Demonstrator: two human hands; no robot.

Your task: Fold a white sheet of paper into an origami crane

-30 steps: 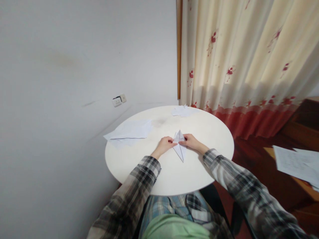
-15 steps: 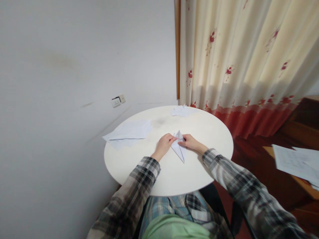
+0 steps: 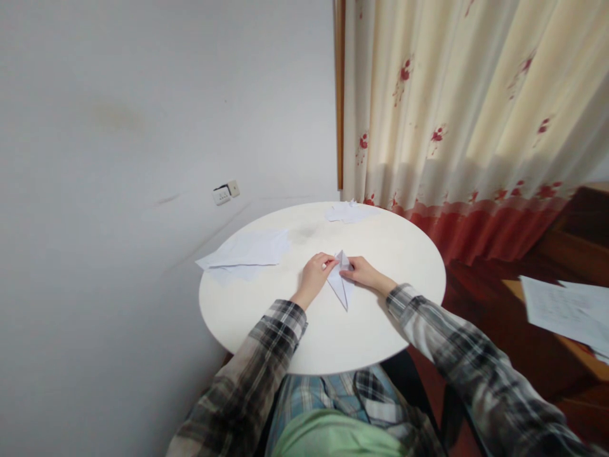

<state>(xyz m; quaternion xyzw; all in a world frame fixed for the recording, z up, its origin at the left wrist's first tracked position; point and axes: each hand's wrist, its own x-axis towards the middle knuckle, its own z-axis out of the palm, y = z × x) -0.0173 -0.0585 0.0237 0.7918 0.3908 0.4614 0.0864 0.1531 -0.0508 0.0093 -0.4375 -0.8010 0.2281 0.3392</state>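
Between my hands is a folded sheet of white paper (image 3: 341, 287), kite-shaped with a narrow point toward me and creases along its length. My left hand (image 3: 318, 273) grips its upper left edge, thumb and fingers pinched together. From the other side, my right hand (image 3: 365, 273) holds the upper right edge with bent fingers. The fingers partly cover the paper's upper folds. It rests on or just above the round white table (image 3: 314, 343); I cannot tell which.
A stack of white paper sheets (image 3: 252, 247) lies at the table's left edge. Small paper pieces (image 3: 346, 212) lie at the far edge. A wall with a socket (image 3: 221, 195) stands at left, a curtain (image 3: 457, 114) behind. More papers (image 3: 566, 311) sit on wooden furniture at right.
The paper's near point has shifted slightly left, and its lower part looks narrower. Both hands stay in nearly the same place, still holding the paper.
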